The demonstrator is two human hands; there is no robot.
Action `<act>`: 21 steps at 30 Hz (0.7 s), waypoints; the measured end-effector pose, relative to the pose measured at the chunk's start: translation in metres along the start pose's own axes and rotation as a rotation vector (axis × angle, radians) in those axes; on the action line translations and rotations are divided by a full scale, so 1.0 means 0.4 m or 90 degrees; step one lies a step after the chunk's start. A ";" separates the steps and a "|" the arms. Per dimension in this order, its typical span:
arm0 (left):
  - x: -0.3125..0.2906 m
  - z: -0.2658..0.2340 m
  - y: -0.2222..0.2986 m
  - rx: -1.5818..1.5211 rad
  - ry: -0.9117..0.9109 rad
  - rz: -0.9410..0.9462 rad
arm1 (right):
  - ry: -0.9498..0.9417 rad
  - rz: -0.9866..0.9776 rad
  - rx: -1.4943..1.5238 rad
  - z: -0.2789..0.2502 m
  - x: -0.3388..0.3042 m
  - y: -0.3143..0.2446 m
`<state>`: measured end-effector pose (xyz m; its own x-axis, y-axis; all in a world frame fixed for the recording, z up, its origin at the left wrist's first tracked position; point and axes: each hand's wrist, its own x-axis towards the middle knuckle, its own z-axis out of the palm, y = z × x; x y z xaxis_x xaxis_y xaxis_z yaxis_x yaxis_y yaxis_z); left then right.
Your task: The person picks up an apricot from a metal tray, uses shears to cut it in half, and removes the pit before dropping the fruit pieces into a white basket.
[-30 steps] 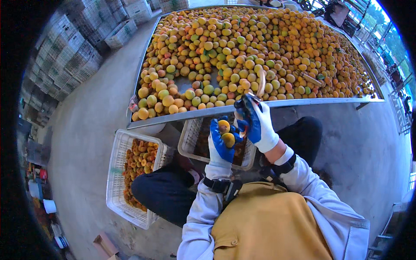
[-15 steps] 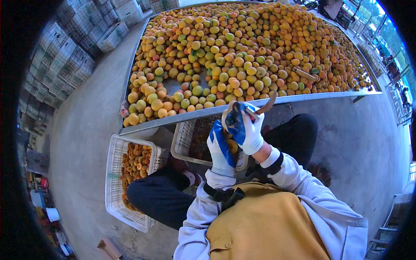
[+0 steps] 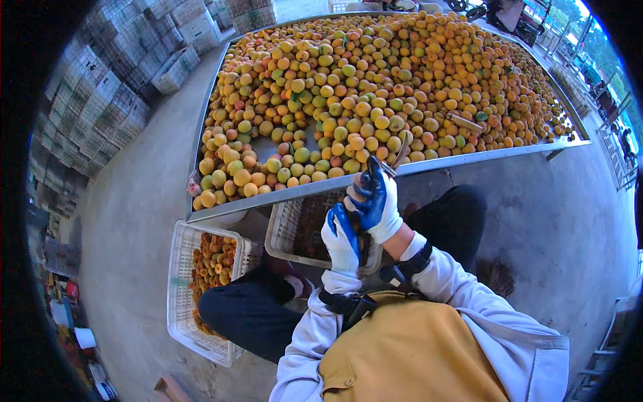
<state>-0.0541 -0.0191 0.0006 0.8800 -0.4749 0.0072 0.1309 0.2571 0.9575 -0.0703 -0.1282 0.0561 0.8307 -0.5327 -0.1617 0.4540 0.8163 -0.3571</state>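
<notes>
Above the white crate [image 3: 295, 228], the right hand [image 3: 375, 201] has lifted, gripping a knife [image 3: 395, 157]; the left hand [image 3: 341, 238], now lower, clasps something hidden, likely fruit.

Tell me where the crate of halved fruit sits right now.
In the head view, the white plastic crate sits on the floor at the person's left, beside the left knee, below the metal table's near-left corner.

right hand [image 3: 376, 204]: grips knife [image 3: 395, 159], probably | left hand [image 3: 340, 239]: over crate [image 3: 284, 228]
</notes>
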 end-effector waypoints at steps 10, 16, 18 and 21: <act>-0.003 0.043 0.024 0.044 0.058 0.034 | 0.090 0.049 0.032 -0.020 0.011 -0.029; 0.030 -0.001 -0.015 0.070 -0.020 -0.001 | -0.004 -0.212 -0.357 -0.097 0.018 0.044; 0.035 -0.013 -0.027 -0.106 -0.039 -0.067 | -0.014 -0.128 -0.164 -0.126 0.009 0.078; 0.021 -0.015 0.009 0.183 -0.123 0.141 | -0.202 -0.084 -0.132 -0.109 -0.015 0.025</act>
<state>-0.0435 -0.0170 0.0023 0.7671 -0.5907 0.2505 -0.2098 0.1379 0.9680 -0.0847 -0.1265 0.0132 0.8424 -0.5084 0.1788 0.5162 0.6660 -0.5385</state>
